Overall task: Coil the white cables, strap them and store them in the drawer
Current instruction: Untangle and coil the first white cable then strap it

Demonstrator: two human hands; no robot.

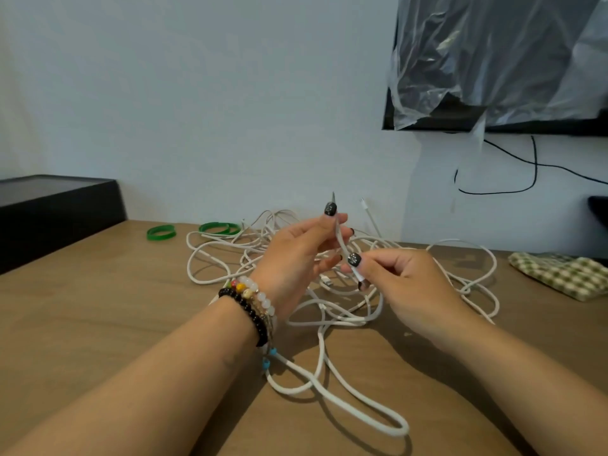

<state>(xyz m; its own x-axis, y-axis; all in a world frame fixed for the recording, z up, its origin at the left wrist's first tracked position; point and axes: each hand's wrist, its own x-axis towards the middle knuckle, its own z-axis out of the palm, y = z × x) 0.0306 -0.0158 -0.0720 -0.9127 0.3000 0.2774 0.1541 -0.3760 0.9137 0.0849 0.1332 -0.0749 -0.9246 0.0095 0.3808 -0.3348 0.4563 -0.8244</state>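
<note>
Wooden tabletop against a pale wall, smooth and matte; white cables sprawl across it in loose, rubbery loops, none coiled yet; I hold one cable's end raised above the tangle, my left hand pinching it near the plug, my right hand pinching it just lower, likely to find a clean starting point; green bands lie flat near the wall, ready as straps; no drawer shows.

Left hand and right hand raised close together, fingers curled (both pinching)
</note>
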